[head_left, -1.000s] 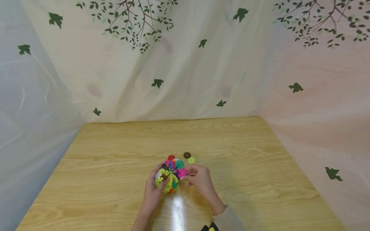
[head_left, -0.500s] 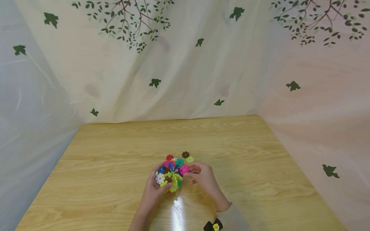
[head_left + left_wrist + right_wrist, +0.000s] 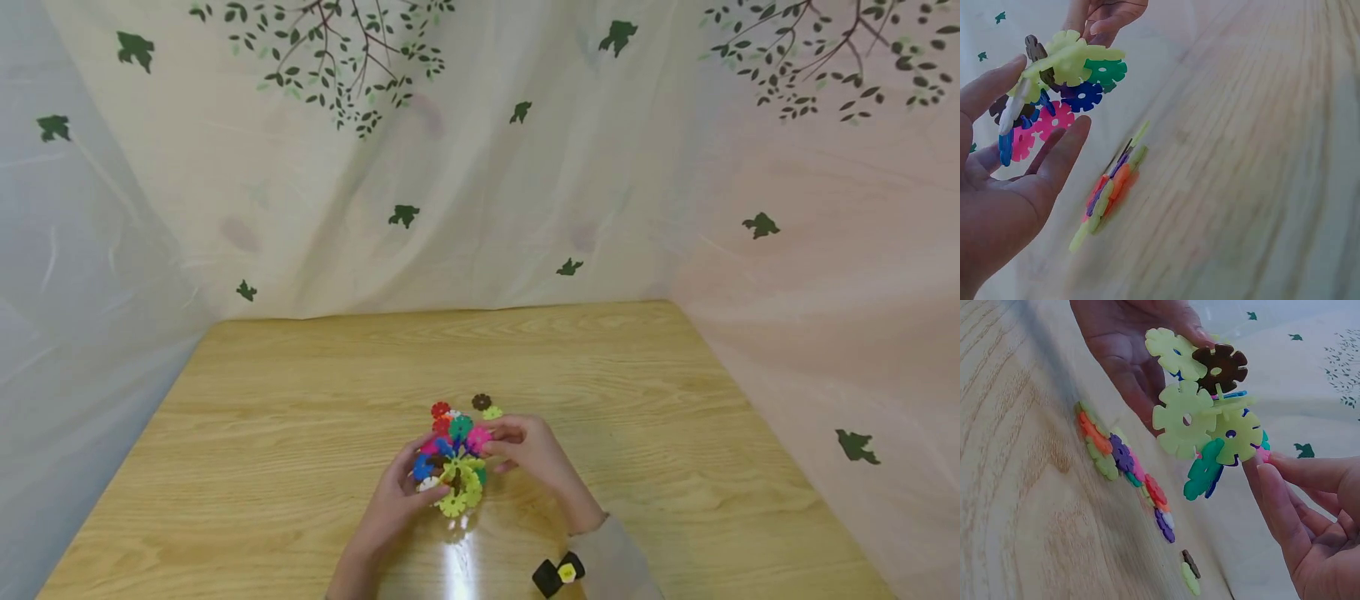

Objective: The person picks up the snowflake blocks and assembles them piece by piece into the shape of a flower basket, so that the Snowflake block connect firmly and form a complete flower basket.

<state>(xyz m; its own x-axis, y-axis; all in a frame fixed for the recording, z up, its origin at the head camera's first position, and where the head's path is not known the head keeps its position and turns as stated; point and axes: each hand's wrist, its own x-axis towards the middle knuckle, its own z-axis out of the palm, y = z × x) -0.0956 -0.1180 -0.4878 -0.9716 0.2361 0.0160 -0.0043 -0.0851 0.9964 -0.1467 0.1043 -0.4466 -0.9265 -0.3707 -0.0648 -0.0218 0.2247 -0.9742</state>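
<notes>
Over the table the two hands hold a cluster of slotted, flower-shaped plastic building discs point(image 3: 459, 472), fitted together in yellow-green, blue, green, brown, white and pink. My left hand point(image 3: 393, 498) grips its left side, thumb in front on the yellow-green and white pieces, fingers behind. In the left wrist view, the fingers point(image 3: 1071, 145) lie beside the pink discs low on the cluster. At the right side, my right hand point(image 3: 531, 450) pinches a pink disc point(image 3: 477, 437) between thumb and forefinger. Only a sliver of that pink disc shows in the right wrist view, the rest hidden behind other pieces.
Several loose discs point(image 3: 1124, 453) lie on the wooden table point(image 3: 300, 400) below and behind the cluster. Farther back are a brown disc point(image 3: 482, 402) and a yellow-green disc point(image 3: 492, 412). A printed curtain point(image 3: 480, 183) hangs behind the table.
The cluster has turned in the hands and shifted slightly right and toward the body. My left hand moved with it. My right hand has kept its pinch on the pink disc.
</notes>
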